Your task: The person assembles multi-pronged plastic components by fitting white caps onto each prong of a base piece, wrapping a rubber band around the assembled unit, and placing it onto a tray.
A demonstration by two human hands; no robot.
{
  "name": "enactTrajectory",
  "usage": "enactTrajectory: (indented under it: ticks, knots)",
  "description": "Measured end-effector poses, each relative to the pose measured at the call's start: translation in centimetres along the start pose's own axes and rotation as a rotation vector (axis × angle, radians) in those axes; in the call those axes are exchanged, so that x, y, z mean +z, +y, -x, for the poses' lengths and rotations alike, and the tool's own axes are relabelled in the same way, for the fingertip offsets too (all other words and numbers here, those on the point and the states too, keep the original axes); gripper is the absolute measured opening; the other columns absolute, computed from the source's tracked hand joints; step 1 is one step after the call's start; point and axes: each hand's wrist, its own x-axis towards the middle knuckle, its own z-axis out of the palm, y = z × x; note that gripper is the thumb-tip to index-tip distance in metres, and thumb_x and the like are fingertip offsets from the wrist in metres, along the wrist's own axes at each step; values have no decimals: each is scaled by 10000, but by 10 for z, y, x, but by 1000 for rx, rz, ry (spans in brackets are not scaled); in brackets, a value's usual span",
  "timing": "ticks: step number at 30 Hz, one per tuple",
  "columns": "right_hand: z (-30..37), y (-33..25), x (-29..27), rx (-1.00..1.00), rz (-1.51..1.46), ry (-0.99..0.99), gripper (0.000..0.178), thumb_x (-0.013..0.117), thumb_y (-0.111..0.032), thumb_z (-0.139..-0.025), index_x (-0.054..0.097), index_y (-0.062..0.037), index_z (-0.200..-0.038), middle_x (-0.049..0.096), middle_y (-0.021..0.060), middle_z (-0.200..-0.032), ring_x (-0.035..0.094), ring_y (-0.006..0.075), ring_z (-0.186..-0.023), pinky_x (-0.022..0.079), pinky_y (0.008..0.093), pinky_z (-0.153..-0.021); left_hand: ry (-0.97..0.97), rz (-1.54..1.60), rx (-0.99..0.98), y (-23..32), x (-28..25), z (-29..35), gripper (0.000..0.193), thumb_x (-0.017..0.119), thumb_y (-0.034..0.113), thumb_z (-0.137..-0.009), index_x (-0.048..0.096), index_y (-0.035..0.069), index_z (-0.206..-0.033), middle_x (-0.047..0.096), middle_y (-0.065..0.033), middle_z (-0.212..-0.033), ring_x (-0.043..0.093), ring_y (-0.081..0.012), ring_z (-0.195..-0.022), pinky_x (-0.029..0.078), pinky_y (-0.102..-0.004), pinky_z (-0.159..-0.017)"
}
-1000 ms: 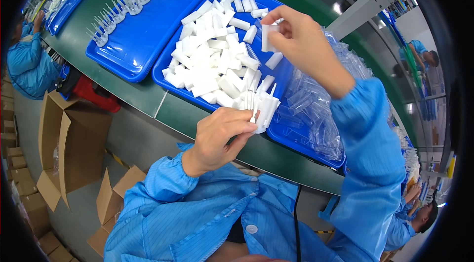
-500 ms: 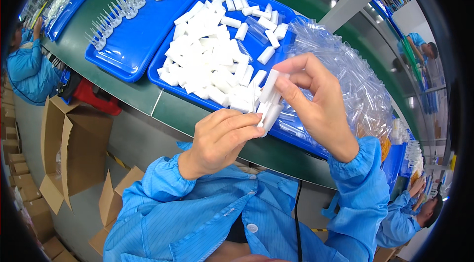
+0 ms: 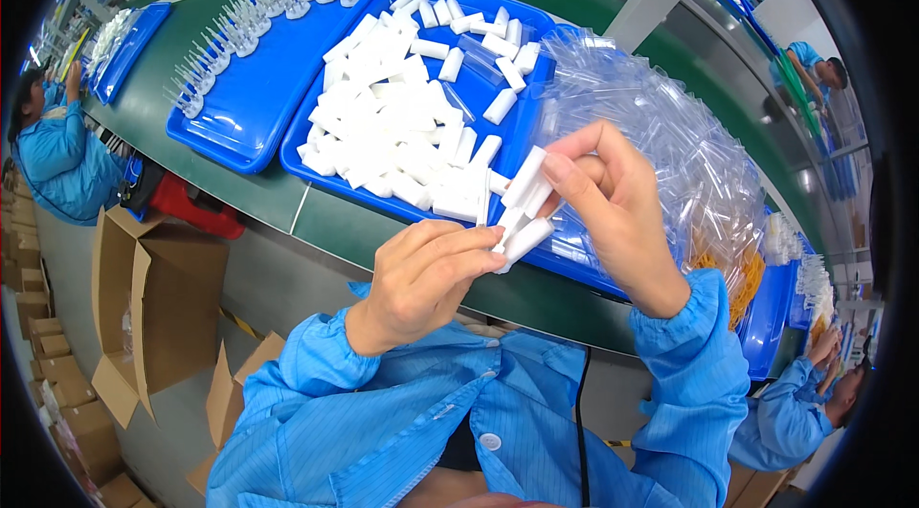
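Observation:
My left hand (image 3: 421,273) is closed in a pinch at the base of a small pronged stand, mostly hidden by the fingers and white pieces. Several white foam tubes stand on or against its prongs; the nearest white tube (image 3: 528,240) leans to the right. My right hand (image 3: 617,206) pinches another white foam tube (image 3: 524,177) between thumb and fingers, just above the stand. Whether that tube is on a prong cannot be made out. Beyond my hands, a heap of white foam tubes (image 3: 388,115) fills much of a blue tray (image 3: 297,146).
Clear plastic sleeves (image 3: 641,135) are piled to the right, beside orange bands (image 3: 745,290). At left, pronged stands (image 3: 244,24) line the far edge of another blue tray (image 3: 225,130). An open cardboard box (image 3: 177,302) is below the green table (image 3: 335,232). Co-workers sit at both sides.
The white tube nearest me on the stand has tipped further to the right. My right hand has come slightly lower with its tube. My left hand keeps its grip.

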Motion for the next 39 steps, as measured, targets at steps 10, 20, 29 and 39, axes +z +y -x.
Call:
enactTrajectory:
  ticks: [10,20,29,39]
  knots:
    - [16,2,-10,-197,185,-5,131,605,-64,-963,630,-17,-1083,694,72,-973,661,161,-873,500,296,-771,-40,3,-2,8,3,0,320,772,-24,-683,703,56,-984,732,-102,-1046,685,-254,-829,547,-322,-648]
    - [19,-4,-2,-638,624,-133,266,709,-20,-817,690,-92,-1073,679,41,-988,616,222,-925,400,381,-874,148,32,-65,5,7,10,493,799,-84,-682,583,57,-1103,667,-154,-1072,676,-298,-935,565,-352,-769]
    - [1,-16,18,-624,579,-241,279,697,-56,-844,676,-94,-1120,669,86,-1063,596,256,-969,402,388,-881,117,124,3,-14,-11,14,533,797,-98,-649,595,69,-1114,648,-134,-1060,669,-296,-937,563,-358,-787]
    - [-170,32,24,-207,1078,-212,280,649,-265,-919,673,6,-987,704,169,-863,687,315,-799,533,387,-731,112,-126,53,-25,-11,6,458,756,-128,-630,707,77,-1037,626,-76,-1004,611,-228,-853,507,-311,-714]
